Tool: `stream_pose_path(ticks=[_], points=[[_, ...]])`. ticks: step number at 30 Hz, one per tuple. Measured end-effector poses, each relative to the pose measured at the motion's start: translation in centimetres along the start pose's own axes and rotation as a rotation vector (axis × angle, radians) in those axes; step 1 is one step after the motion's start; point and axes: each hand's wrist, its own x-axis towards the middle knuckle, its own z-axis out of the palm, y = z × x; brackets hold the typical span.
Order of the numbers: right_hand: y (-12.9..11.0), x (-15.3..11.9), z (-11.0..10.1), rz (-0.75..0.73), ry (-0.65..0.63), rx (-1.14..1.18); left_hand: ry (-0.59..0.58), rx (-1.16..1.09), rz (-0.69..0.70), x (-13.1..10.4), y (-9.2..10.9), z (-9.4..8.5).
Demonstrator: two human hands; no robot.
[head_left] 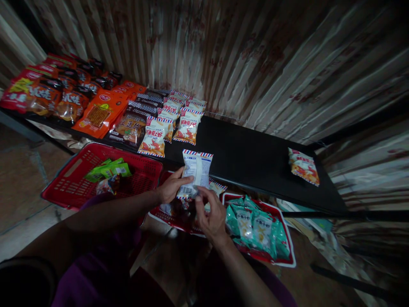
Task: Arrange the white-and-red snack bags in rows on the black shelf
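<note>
The left hand (171, 187) clamps a stripe-edged snack bag (201, 166) near the black shelf's (236, 145) front edge. The right hand (211, 214) touches its bottom, grip unclear.

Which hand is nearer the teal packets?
Right. The right hand is just left of the teal packets, at the snack bag's lower edge; the left hand is farther left, gripping the bag's left side.

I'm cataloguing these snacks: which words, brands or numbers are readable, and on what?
"豆片", preceding character unclear: brown plastic bag with checkered top.
"小鱼小", last character unclear: front teal plastic bags.
Too blurred to read surely: red lettering on white-and-orange plastic bags with striped edges; lettering on black-and-orange plastic bags, flat orange plastic bags.
Too small: print on the white back of the striped-edge bag in the left hand.
</note>
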Motion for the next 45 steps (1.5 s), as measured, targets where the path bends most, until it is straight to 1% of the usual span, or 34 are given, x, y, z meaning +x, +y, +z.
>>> stream_pose_path(ticks=[2, 4, 6, 8, 10, 12, 16, 19, 22, 26, 31, 33, 36, 39, 41, 43, 45], points=[[0.6, 0.5, -0.4, 0.209, 0.148, 0.153, -0.013, 0.006, -0.044, 0.0, -0.1, -0.2], [1.5, 1.3, -0.7, 0.411, 0.234, 0.342, -0.044, 0.008, -0.085, -0.1, -0.4, -0.3], [2.2, 2.2, -0.8, 0.572, 0.247, 0.560, -0.077, 0.009, -0.128, -0.3, -0.8, -0.4], [2.5, 2.9, -0.9, 0.686, 0.223, 0.745, -0.101, 0.015, -0.162, -0.4, -1.2, -0.4], [2.5, 3.2, -0.9, 0.750, 0.174, 0.871, -0.116, 0.021, -0.183, -0.5, -1.5, -0.4], [2.4, 3.3, -0.9, 0.771, 0.144, 0.939, -0.122, 0.022, -0.196, -0.5, -1.7, -0.4], [2.4, 3.1, -0.7, 0.806, 0.199, 0.955, -0.160, 0.023, -0.221, -0.6, -1.8, -0.4], [2.6, 3.1, -0.5, 0.835, 0.247, 0.960, -0.174, 0.030, -0.214, -0.8, -1.6, -0.2], [2.8, 3.1, -0.3, 0.830, 0.266, 0.964, -0.145, 0.029, -0.202, -0.9, -1.5, 0.0], [2.8, 3.0, 0.1, 0.786, 0.222, 0.924, -0.080, 0.047, -0.167, -0.8, -1.7, 0.0], [2.8, 2.9, 0.3, 0.766, 0.189, 0.880, -0.035, 0.092, -0.139, -0.7, -1.7, -0.1], [2.9, 2.9, 0.3, 0.731, 0.178, 0.832, -0.010, 0.110, -0.123, -0.7, -1.7, -0.2], [3.2, 2.7, 0.5, 0.636, 0.206, 0.694, 0.006, 0.115, -0.109, -0.6, -1.7, -0.3], [3.0, 2.5, 0.3, 0.531, 0.276, 0.484, -0.009, 0.108, -0.106, -0.5, -1.7, -0.4], [2.6, 2.4, 0.0, 0.432, 0.311, 0.323, -0.004, 0.113, -0.082, -0.3, -1.6, -0.4], [2.2, 2.2, -0.3, 0.296, 0.301, 0.159, 0.016, 0.112, -0.036, -0.1, -1.5, -0.5], [1.8, 2.0, -0.5, 0.155, 0.253, 0.017, 0.034, 0.114, 0.014, 0.1, -1.3, -0.6]])
